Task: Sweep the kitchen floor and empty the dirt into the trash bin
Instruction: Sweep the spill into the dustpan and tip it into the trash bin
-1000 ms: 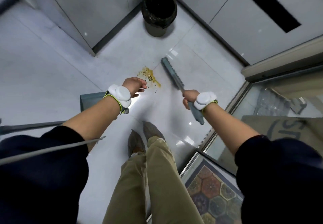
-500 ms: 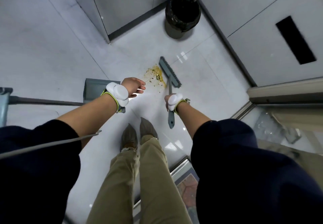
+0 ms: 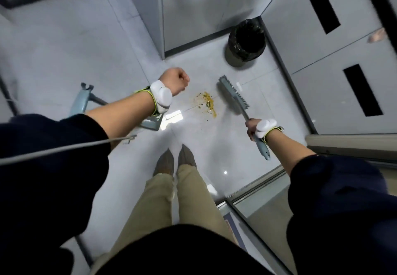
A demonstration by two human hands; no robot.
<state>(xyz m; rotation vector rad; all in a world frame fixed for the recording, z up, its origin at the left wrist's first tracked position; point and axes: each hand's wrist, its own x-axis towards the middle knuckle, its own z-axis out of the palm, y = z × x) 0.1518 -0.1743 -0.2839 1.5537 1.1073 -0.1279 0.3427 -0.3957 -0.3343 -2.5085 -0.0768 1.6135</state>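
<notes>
A small pile of yellow-brown dirt [image 3: 205, 102] lies on the pale tiled floor. My right hand [image 3: 253, 129] is shut on the handle of a grey hand brush [image 3: 234, 96]. Its bristle head rests on the floor just right of the dirt, a small gap away. My left hand [image 3: 176, 79] hovers left of the pile, closed into a fist with nothing visible in it. A grey long-handled dustpan [image 3: 151, 124] lies on the floor under my left forearm, partly hidden. The black-lined trash bin [image 3: 247, 40] stands in the far corner beyond the brush.
White cabinet fronts [image 3: 193, 6] enclose the corner behind the bin. A glass door and its metal track [image 3: 253, 191] run along the lower right. My feet [image 3: 175, 163] stand just behind the dirt. A thin grey rod [image 3: 64, 148] crosses in front of my left sleeve.
The brush head has swung from touching the dirt to just right of it. My left hand has gone from open fingers to a fist and moved away from the pile.
</notes>
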